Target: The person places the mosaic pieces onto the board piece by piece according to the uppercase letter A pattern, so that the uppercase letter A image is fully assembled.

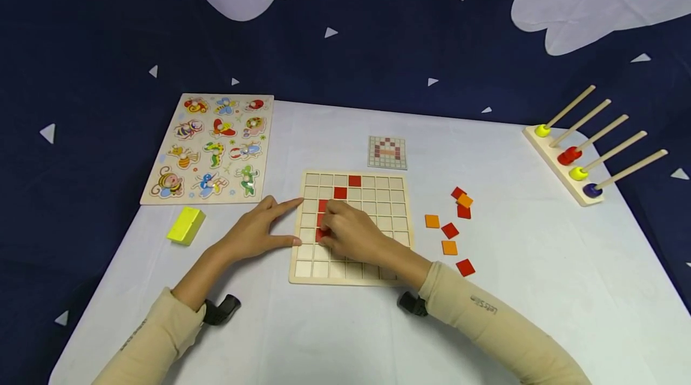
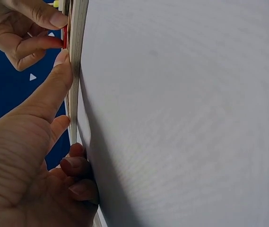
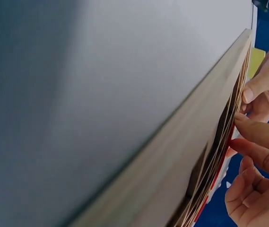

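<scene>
At the centre of the head frame, a red square tile [image 1: 320,234] sits at the right hand's [image 1: 353,234] fingertips, on the left part of the wooden grid board [image 1: 345,281]. Nearly closed, thumb and forefinger pinch it. The left hand [image 1: 251,232], thumb and forefinger spread, touches the board's left edge.

Head view bright, evenly lit
Right wrist view dims toward upper left; near side of the board [image 3: 162,161] looks soft.
</scene>
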A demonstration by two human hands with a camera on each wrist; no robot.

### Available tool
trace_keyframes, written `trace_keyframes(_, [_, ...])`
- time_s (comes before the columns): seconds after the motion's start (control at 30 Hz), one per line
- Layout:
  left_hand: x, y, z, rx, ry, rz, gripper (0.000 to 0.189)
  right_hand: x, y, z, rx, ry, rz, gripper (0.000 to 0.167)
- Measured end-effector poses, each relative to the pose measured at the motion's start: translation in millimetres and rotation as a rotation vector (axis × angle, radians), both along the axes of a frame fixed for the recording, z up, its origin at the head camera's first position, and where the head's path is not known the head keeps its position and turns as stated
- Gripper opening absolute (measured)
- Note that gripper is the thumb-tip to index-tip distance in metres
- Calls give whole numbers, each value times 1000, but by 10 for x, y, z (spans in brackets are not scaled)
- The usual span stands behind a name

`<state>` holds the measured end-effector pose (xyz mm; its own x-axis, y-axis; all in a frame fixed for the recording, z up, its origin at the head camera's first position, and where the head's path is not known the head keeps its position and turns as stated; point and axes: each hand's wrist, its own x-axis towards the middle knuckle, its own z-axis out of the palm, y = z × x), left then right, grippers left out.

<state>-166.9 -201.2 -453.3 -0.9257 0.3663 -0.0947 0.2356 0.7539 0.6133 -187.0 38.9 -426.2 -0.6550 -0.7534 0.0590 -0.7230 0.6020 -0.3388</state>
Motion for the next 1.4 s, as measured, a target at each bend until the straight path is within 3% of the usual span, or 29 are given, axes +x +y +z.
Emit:
trace_keyframes(0.3, [-4, 14, 15, -5, -5, -2, 84, 24, 18, 10, -5, -7, -32, 24])
trace_keyframes(0.47, [-2, 12, -4, -7, 4, 5, 84, 32, 167, 70, -48, 8, -70, 27])
trace_keyframes(0.67, [-1, 9, -12, -9, 19, 3, 85, 31, 552, 131, -22, 4, -147, 30])
trace_keyframes(1.0, [-1, 11, -7, -16, 2, 1, 85, -16, 1291, 179, -4, 36, -202, 29])
trace_keyframes(1.23, [0, 7, 4, -18, 5, 2, 85, -46, 1815, 235, 72, 10, -316, 30])
trace_keyframes(1.4, [5, 14, 6, -18, -3, 7, 85, -61, 2062, 227, 91, -6, -327, 29])
